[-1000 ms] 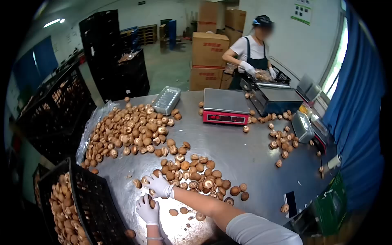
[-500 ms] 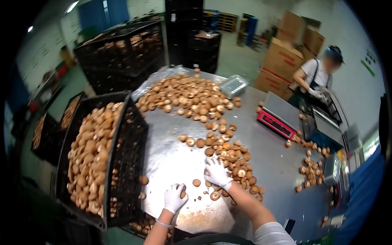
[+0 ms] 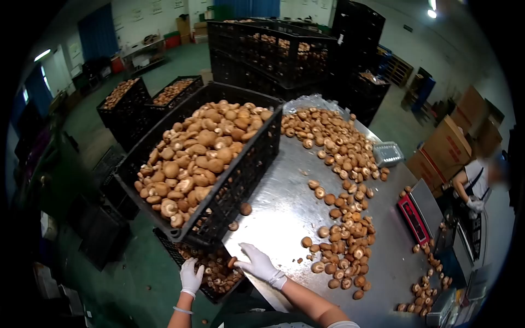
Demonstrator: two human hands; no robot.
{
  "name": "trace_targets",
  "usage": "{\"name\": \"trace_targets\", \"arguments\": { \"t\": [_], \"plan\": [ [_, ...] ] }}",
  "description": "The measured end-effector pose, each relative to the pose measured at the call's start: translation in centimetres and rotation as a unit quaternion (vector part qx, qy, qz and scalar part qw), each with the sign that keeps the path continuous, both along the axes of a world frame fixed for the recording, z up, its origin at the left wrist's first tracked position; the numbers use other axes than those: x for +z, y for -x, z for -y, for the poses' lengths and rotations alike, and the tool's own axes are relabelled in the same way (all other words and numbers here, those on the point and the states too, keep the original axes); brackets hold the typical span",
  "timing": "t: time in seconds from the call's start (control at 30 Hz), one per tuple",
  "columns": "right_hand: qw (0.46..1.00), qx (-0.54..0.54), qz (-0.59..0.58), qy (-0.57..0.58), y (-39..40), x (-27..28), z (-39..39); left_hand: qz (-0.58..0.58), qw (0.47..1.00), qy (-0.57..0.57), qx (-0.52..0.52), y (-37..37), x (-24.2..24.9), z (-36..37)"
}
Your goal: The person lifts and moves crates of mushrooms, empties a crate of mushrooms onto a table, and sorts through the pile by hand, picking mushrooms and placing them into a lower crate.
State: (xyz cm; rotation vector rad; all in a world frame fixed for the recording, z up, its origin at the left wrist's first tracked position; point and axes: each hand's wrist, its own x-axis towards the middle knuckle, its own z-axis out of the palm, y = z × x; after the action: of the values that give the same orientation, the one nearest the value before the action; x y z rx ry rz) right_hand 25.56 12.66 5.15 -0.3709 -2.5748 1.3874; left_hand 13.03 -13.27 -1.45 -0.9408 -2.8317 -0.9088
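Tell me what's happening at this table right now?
A person in white gloves is working with mushrooms at a steel table. The right hand lies at the table's near edge, with a mushroom at its fingertips. The left hand is over a lower crate below that edge, fingers curled; whether it holds anything is unclear. A full black crate sits on the table's left side, loose mushrooms lie to the right, and a co-worker stands at the far end.

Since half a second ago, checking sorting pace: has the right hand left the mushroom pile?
Yes. The right hand moved off the pile to the table edge.
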Motion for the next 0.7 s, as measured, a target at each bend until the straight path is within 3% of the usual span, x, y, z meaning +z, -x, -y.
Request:
{"name": "trace_targets", "arguments": {
  "t": [0.03,0.1,0.17,0.27,0.37,0.43,0.47,0.57,0.6,0.63,0.67,0.7],
  "plan": [
    [1.0,-0.017,0.017,0.019,1.5,-0.4,-0.2,-0.003,1.0,-0.001,0.009,0.2,0.0,0.2],
    [0.996,-0.06,-0.031,-0.058,5.2,-1.0,-2.3,0.057,0.995,-0.074,0.035,1.1,-0.1,0.7],
    [0.989,-0.043,0.045,-0.133,8.8,0.9,-4.5,0.08,0.993,-0.077,0.04,2.1,-0.1,0.8],
    [0.941,-0.029,0.044,-0.335,12.0,-1.2,-5.6,0.146,0.982,-0.099,0.063,3.1,1.4,0.3],
    [0.96,-0.035,0.078,-0.267,12.1,-1.3,-4.5,0.187,0.967,-0.15,0.09,4.9,2.1,0.5],
    [0.976,-0.054,-0.011,-0.212,10.7,-1.6,-2.9,0.274,0.913,-0.263,0.152,6.5,2.2,1.2],
    [0.983,-0.005,-0.005,-0.184,10.1,-2.2,-2.0,0.31,0.885,-0.306,0.167,7.3,2.4,1.4],
    [0.982,0.136,0.046,-0.126,7.2,-2.4,2.8,0.302,0.852,-0.385,0.185,10.7,3.2,1.6],
    [0.972,0.187,0.01,-0.138,6.1,-1.8,3.5,0.267,0.85,-0.412,0.19,11.4,4.8,1.0],
    [0.96,0.229,0.078,-0.139,5.1,1.0,3.5,0.25,0.846,-0.423,0.205,12.3,6.8,0.5],
    [0.956,0.233,-0.015,-0.176,4.8,-0.5,2.3,0.23,0.841,-0.451,0.192,13.5,8.2,0.2],
    [0.965,0.217,-0.004,-0.15,4.7,0.9,0.6,0.215,0.836,-0.473,0.176,14.7,9.4,-0.1]
  ]
}}
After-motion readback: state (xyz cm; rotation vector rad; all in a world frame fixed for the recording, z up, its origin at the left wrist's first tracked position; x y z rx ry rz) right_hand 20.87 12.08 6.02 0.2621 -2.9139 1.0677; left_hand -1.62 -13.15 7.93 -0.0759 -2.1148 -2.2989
